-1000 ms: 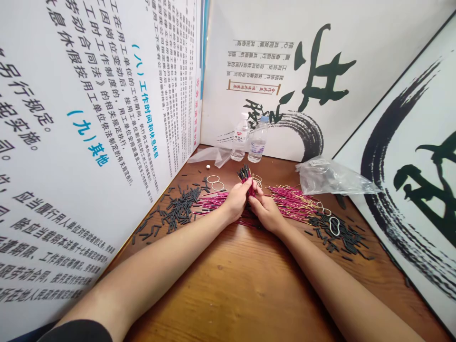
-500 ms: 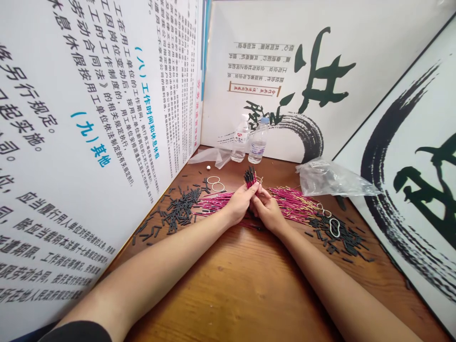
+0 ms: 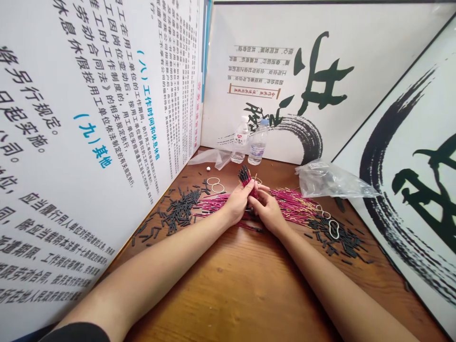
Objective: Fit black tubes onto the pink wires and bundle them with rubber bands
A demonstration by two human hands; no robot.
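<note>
My left hand (image 3: 236, 205) is closed around a bundle of thin pink sticks with black sleeves (image 3: 244, 175) on their upper ends. Close beside it, the fingers of my right hand (image 3: 266, 205) are curled and pinch a pink stick with a bare tan tip (image 3: 255, 177), which stands upright between the hands. Part of that stick is hidden by the fingers. Loose pink sticks (image 3: 294, 205) lie in a spread pile under and to both sides of the hands. A heap of short black sleeves (image 3: 183, 207) lies left of them, and another black sleeve heap (image 3: 338, 235) lies right.
Two clear water bottles, a left bottle (image 3: 240, 142) and a blue-capped bottle (image 3: 258, 144), stand at the back. A clear plastic bag (image 3: 331, 179) lies back right. Pale rubber bands (image 3: 218, 188) rest near the sleeves. Printed panels (image 3: 270, 28) wall in the wooden table (image 3: 221, 285).
My left hand has shifted slightly left with the bundle, which now leans left. My right hand has come a little apart from it, and a tan-tipped stick shows between the hands.
</note>
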